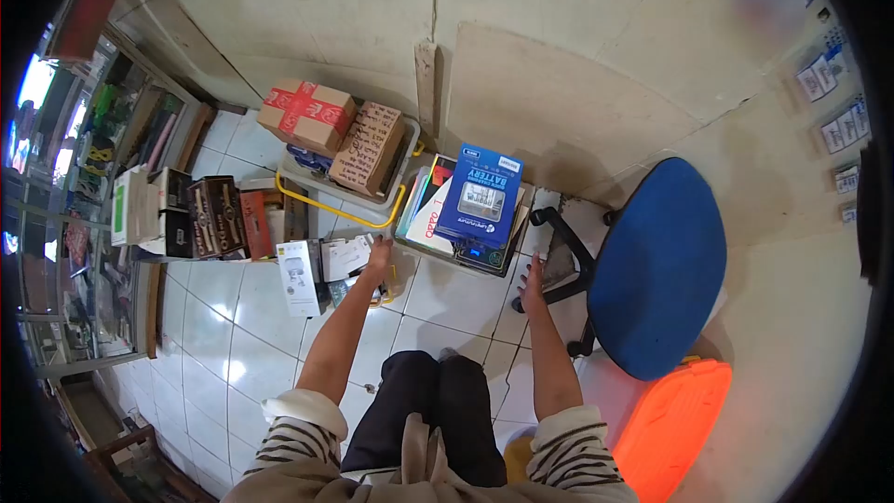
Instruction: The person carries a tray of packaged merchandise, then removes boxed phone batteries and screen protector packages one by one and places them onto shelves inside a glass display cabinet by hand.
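the beige top (424,466) and striped sleeves (296,447) are nearest, with dark trousers (414,410) just beyond. the left hand (378,264) is at the edge of a white box (346,257), near a white earbuds box (299,279); i cannot tell whether it pinches anything. the right hand (532,289), fingers spread, is beside the blue swivel chair's (661,270) base, near a blue battery box (480,191) atop a loaded bin (449,260).

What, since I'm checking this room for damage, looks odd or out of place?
A rough, dark patch between the black legs of the blue chair interrupts the pale tiled floor, possibly a damaged tile. Also, by the left hand, a small white box lies askew to the taller white box.
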A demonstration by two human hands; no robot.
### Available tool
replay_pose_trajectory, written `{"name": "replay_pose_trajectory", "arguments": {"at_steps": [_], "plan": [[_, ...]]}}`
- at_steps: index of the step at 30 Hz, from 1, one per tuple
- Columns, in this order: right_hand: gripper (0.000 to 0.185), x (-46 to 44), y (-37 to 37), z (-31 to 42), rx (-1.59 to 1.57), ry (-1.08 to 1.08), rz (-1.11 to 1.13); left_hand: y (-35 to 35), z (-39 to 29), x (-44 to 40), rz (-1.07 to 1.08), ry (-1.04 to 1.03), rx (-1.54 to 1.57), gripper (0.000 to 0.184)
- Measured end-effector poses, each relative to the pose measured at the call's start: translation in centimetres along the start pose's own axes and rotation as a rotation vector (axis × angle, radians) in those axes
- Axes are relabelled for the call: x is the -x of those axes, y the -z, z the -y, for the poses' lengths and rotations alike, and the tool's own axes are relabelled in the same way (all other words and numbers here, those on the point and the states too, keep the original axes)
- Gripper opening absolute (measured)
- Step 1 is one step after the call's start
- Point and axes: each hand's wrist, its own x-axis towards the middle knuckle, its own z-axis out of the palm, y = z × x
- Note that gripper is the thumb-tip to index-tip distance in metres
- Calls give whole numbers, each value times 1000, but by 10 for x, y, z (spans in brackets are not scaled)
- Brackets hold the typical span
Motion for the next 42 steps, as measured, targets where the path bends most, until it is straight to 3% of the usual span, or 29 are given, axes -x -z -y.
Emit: {"name": "replay_pose_trajectory", "arguments": {"at_steps": [2, 3, 5, 7, 9, 10, 12, 13, 14, 15, 17, 19, 21, 23, 25, 28, 30, 31, 33, 36, 42], "plan": [[96, 12, 0, 4, -20, -42, -48, -13, -13, 19, -267, 50, 71, 63], [96, -50, -15, -24, -39, -29, -30, -11, 10, -41, -280, 26, 60, 63], [100, -81, -12, -45, -36, -55, -21, -4, 44, -78, -265, 81, 108, 53], [92, -112, -11, -68, -42, -2, -39, 11, 81, -115, -253, 137, 151, 45], [82, -134, -6, -80, -160, 79, 162, 13, 102, -136, -236, 197, 197, 42], [82, -146, -3, -87, -157, 77, 158, 7, 98, -123, 42, 49, 555, 39], [76, -165, 2, -99, -222, 144, 305, -14, 83, -118, -50, -2, 496, 43], [76, -155, 0, -92, -223, 135, 304, -16, 80, -115, -145, -56, 428, 56], [70, -136, -4, -76, -188, 113, 209, -10, 69, -97, -105, 31, 345, 43], [65, -132, -4, -71, -152, 96, 114, -12, 73, -96, -109, 34, 343, 43], [68, -142, 8, -70, -135, 65, 221, -22, 84, -93, -90, -58, 477, 56], [75, -138, 10, -66, -91, 41, 135, -35, 81, -68, -90, -9, 495, 57], [67, -118, 10, -44, -182, 67, 253, -45, 89, -55, -166, -106, 489, 57], [66, -103, 16, -28, -218, 65, 259, -39, 164, -94, -61, -290, 499, 36], [65, -97, 23, -17, -242, 72, 256, -53, 179, -76, -175, -273, 470, 19], [64, -97, 27, -3, -263, 87, 249, -58, 200, -68, -131, -120, 408, 28], [63, -99, 27, 5, -271, 97, 249, -60, 170, -49, -209, -212, 206, 48], [62, -102, 25, 7, -274, 103, 250, -60, 142, -40, -205, -211, 206, 48], [61, -107, 21, 11, -290, 111, 254, -57, 64, -35, -354, -8, 42, 81], [60, -113, 17, 17, -307, 131, 265, -54, 38, -75, -331, -143, 38, 88], [57, -118, 13, 21, -325, 168, 287, -65, -21, -35, -170, -61, 57, 86]]}}
